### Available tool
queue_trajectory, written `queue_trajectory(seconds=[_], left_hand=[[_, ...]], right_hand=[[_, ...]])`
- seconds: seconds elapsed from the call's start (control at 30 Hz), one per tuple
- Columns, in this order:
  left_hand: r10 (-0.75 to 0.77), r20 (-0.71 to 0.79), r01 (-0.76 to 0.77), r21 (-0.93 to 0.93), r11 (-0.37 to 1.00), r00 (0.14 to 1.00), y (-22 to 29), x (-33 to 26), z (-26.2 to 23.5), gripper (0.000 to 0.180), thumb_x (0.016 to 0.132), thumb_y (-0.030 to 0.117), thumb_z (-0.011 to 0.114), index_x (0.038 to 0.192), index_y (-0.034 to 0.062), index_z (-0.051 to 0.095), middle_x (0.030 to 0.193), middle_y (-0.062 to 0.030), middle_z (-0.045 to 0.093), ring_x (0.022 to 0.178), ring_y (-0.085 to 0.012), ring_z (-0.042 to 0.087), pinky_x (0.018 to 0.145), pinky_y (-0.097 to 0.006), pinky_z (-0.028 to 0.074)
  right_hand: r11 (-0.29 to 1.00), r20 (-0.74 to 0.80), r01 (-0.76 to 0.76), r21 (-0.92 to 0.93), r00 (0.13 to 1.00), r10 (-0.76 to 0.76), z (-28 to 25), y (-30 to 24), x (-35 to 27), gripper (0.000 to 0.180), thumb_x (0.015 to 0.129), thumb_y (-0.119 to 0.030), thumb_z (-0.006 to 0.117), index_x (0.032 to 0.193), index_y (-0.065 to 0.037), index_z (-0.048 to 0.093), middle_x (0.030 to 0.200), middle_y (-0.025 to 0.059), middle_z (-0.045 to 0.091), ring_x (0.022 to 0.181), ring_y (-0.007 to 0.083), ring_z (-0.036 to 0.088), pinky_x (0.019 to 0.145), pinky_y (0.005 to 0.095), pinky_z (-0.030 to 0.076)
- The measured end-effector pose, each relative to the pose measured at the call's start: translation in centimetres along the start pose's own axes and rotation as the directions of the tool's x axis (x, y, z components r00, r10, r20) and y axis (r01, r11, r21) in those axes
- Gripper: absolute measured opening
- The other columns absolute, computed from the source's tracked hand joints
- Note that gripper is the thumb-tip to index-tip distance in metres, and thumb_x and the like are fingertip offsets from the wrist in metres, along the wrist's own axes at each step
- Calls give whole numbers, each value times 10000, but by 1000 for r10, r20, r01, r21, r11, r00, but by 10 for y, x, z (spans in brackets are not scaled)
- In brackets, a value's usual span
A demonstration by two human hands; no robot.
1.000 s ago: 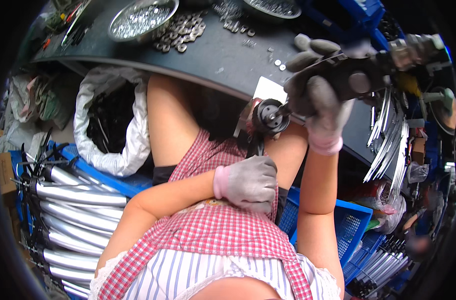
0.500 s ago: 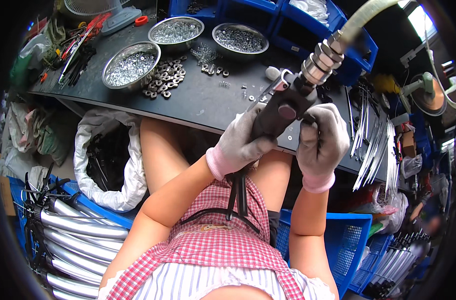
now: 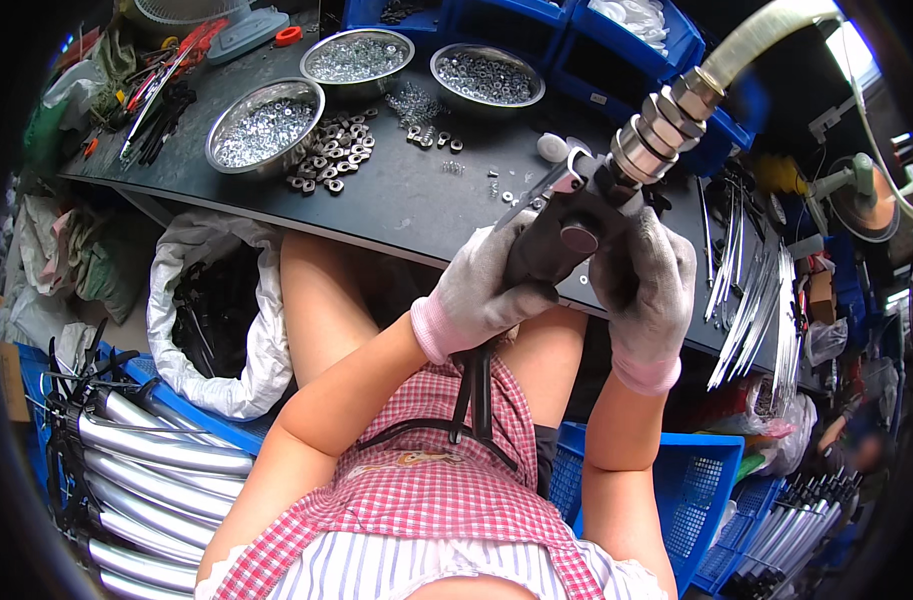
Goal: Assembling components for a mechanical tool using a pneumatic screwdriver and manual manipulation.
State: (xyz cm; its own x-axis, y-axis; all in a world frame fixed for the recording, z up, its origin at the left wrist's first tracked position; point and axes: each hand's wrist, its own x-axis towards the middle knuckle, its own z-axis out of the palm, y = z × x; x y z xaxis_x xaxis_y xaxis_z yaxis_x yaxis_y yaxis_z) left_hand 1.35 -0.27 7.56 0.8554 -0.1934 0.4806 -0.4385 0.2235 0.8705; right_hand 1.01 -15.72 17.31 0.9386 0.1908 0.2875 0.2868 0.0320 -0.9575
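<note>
My left hand (image 3: 486,295), in a grey glove with a pink cuff, is wrapped round the black body of a hose-fed air tool (image 3: 566,235). The tool has a metal lever on its upper left side and a silver hose coupling (image 3: 661,130) at its upper right end. Beside the body, just below the coupling, my right hand (image 3: 644,290) has its gloved fingers curled in. Its fingertips are partly hidden behind the tool, and I cannot make out what they hold. Narrow black lengths (image 3: 476,395) hang below my left hand.
On the dark table (image 3: 396,205) stand steel bowls of small metal parts (image 3: 266,130), with a pile of metal rings (image 3: 336,155) alongside. Blue bins (image 3: 616,70) line the back. Metal rods (image 3: 751,300) lie at right. A white sack (image 3: 166,330) and silver tubes (image 3: 156,455) are at lower left.
My right hand has moved in against the tool's right side, below the coupling. The tool and its coupling have shifted slightly right and down. My left hand keeps its grip.
</note>
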Motion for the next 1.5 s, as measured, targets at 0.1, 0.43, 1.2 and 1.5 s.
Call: queue_trajectory(seconds=[0.1, 0.43, 1.2, 1.5], left_hand=[[1, 9, -1, -6, 1000, 1000, 2, 0, 0, 685, 805, 524, 692, 1185, -13, 502, 974, -189, 635, 888, -349, 625, 805, -403, 482], [-29, 29, 6, 580, 814, 999, -9, -26, -14, 872, 596, 399, 830, 1295, 31, 459, 1073, -184, 597, 1033, -389, 561, 939, -447, 423], [88, -317, 94, 517, 851, 944, -62, -48, 7, 679, 519, 338, 819, 1104, 97, 572, 1102, -141, 613, 1104, -384, 547, 1003, -495, 391], [73, -328, 121, 534, 837, 942, -60, -51, 9, 664, 530, 323, 800, 1111, 93, 575, 1099, -183, 597, 1071, -389, 559, 1005, -494, 392]], right_hand=[[973, 63, 220, 64, 973, -224, -3, 35, 14, 449, 834, -390, 670, 978, 13, 533, 858, 64, 545, 716, 115, 494, 640, 278, 410], [928, 442, 133, 348, 850, -287, 16, 51, 37, 539, 633, 7, 620, 1167, 27, 555, 1058, 113, 631, 892, 163, 616, 785, 279, 503], [777, 480, -7, 630, 790, -382, 13, 80, 54, 937, 606, -237, 849, 1357, 59, 372, 993, 133, 619, 805, 216, 647, 687, 313, 547], [972, 297, 86, 217, 943, -149, 30, 56, 31, 775, 777, -245, 705, 1372, 93, 341, 1076, 216, 640, 744, 160, 682, 597, 221, 551]])
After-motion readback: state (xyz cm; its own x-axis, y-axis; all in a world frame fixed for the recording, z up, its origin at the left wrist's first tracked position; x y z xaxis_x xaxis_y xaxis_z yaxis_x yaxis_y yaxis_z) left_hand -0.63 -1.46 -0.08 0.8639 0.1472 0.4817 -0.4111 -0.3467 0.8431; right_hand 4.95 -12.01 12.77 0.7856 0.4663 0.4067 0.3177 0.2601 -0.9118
